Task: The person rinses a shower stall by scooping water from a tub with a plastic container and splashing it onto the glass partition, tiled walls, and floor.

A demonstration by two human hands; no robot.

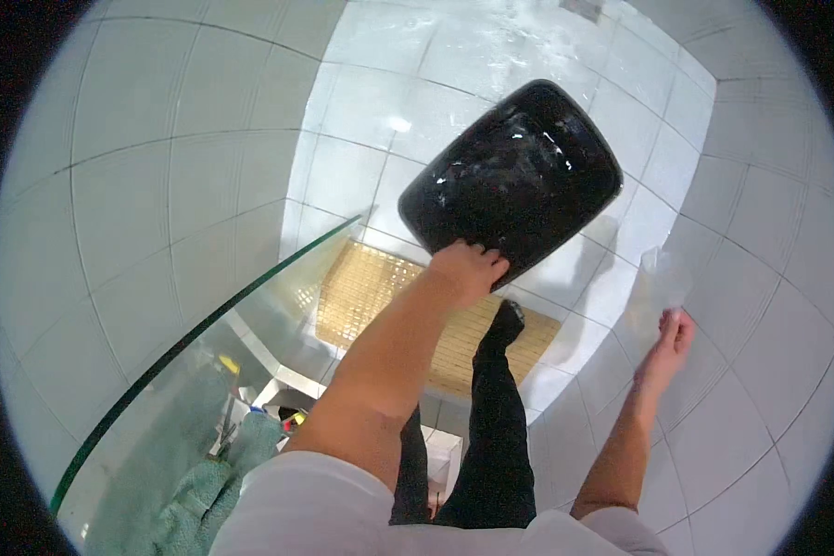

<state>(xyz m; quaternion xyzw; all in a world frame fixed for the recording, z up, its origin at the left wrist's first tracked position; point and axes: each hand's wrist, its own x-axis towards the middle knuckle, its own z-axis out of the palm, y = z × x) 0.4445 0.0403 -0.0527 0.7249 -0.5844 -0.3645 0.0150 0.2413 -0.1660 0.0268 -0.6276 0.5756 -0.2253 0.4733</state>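
A black rectangular tub (528, 176) with rounded corners is held tilted above the wet tiled floor, its surface shiny with water and whitish marks. My left hand (470, 269) is closed on its near edge, fingers curled over the rim. To the right, my right hand (672, 343) grips the lower end of a clear plastic container (656, 278), held near the tiled wall. The container is see-through and pale, so its exact shape and contents are hard to make out.
A tan slatted mat (371, 283) lies under my feet. On the left stands a glass panel (222, 310) with a green edge. Behind the glass are a grey-green towel (204, 491) and several small items. Tiled walls (130, 213) rise on both sides. Water spreads over the far floor (473, 46).
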